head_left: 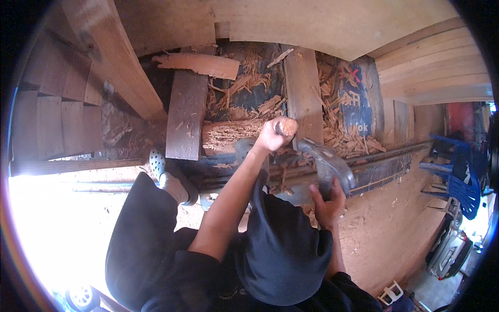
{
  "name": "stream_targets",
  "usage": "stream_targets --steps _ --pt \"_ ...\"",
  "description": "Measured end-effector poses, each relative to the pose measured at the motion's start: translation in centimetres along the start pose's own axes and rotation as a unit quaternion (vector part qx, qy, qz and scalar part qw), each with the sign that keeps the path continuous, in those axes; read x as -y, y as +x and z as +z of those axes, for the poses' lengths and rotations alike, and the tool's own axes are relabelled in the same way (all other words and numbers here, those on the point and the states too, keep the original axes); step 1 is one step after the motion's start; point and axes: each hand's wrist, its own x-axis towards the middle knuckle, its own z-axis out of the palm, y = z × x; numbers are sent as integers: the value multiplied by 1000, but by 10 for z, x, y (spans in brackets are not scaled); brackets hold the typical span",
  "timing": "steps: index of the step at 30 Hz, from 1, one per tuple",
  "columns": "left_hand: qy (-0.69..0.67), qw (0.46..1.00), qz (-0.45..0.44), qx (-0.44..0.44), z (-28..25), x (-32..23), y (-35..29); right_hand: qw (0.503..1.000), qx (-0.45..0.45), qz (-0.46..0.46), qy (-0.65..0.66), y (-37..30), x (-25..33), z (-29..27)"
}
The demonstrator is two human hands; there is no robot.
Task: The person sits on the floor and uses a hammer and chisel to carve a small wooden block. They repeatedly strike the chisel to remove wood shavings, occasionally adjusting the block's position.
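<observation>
My left hand [274, 135] is closed round a short rod-like thing whose round, rough wooden end [286, 126] points up at me. The rest of that thing is hidden under the fist. To its right, my right hand [328, 204] grips the near end of a bulky dark grey object [332, 165] with a smooth, shiny rounded side; its exact kind is unclear. Splintered, layered wood [231, 138] lies just left of my left fist. A brown plank [306, 93] runs away from me beyond it.
Wood chips [364, 145] litter the work area. Another dark plank [184, 114] and a broken board piece [200, 63] lie to the left. A thick beam [117, 60] slants in at the upper left. My clog-shod foot [157, 164] stands near. Blue plastic chairs [462, 179] are at the right.
</observation>
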Motion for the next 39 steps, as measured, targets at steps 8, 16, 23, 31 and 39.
stream_targets --steps 8,16,23,31,39 --pt "-23 1000 -8 0 0 1 1 924 -212 -226 224 5 51 -45" --pt "-28 999 15 4 0 -2 1 972 30 -26 -232 35 46 6" --pt "-17 1000 -21 -1 1 3 2 977 -68 -152 -130 28 64 -23" --pt "-77 996 17 49 -3 28 8 997 -24 69 16 10 70 -32" --pt "-50 997 -34 38 0 19 4 927 -108 -280 -225 56 63 -18"
